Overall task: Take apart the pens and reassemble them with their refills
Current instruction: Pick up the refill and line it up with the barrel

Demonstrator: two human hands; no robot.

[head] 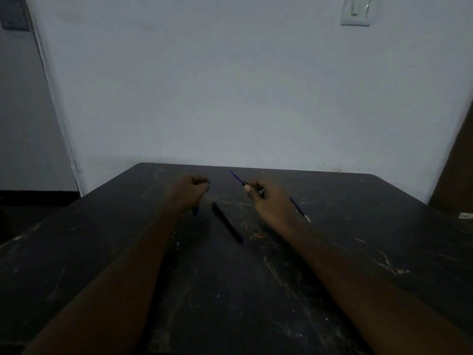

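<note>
A pale wall (230,85) backs a dark, scratched table (358,252) where a person's bare hands work well apart in dim light. The left hand (190,187) is curled round a dark pen piece (195,211), its end poking out below the wrist. The right hand (266,196) pinches a thin blue refill (236,177), tilted above the tabletop. A black pen barrel (227,222) lies on the table between them.
</note>
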